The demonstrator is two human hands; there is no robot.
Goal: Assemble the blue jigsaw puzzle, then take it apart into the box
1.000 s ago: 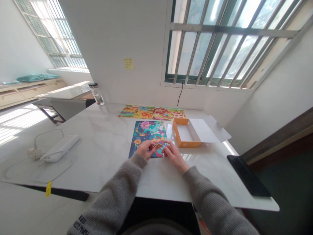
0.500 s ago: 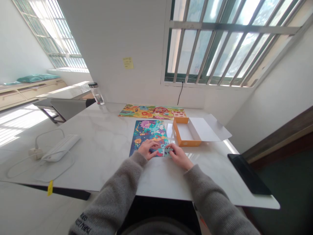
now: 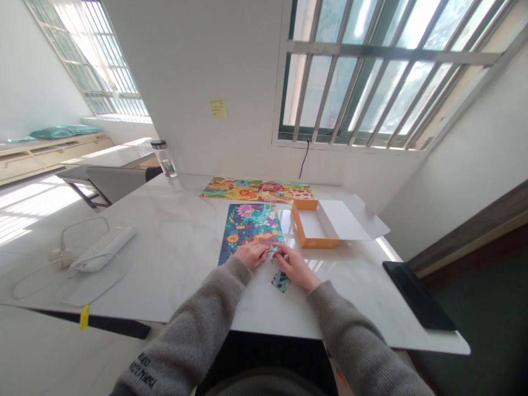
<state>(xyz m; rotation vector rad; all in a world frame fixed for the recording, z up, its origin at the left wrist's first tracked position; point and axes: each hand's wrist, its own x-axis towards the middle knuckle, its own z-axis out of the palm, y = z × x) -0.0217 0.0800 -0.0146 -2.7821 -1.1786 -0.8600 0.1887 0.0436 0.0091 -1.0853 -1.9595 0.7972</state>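
Observation:
A dark blue jigsaw puzzle (image 3: 252, 223) with colourful sea-like pictures lies flat on the white table. My left hand (image 3: 251, 254) rests over its near edge, fingers curled in; whatever they grip is hidden. From the right, my right hand (image 3: 293, 265) reaches to the puzzle's near right corner, its index finger and thumb bent together close to my left fingertips. Anything between them is too small to make out. A loose teal and dark blue puzzle piece (image 3: 281, 281) lies tilted on the table, just below my right hand and apart from the puzzle.
A bright farm-animal puzzle (image 3: 247, 190) lies behind, along the wall. To the right stand an open orange box (image 3: 317, 242) with a white lid flap and a black tablet-like slab (image 3: 418, 296). A power strip (image 3: 103, 250) with cables and a bottle (image 3: 165, 158) are left.
The teal piece at the puzzle's near right corner has come away and now lies nearer me. My right hand has moved left, closer to my left hand, whose fingers have curled in.

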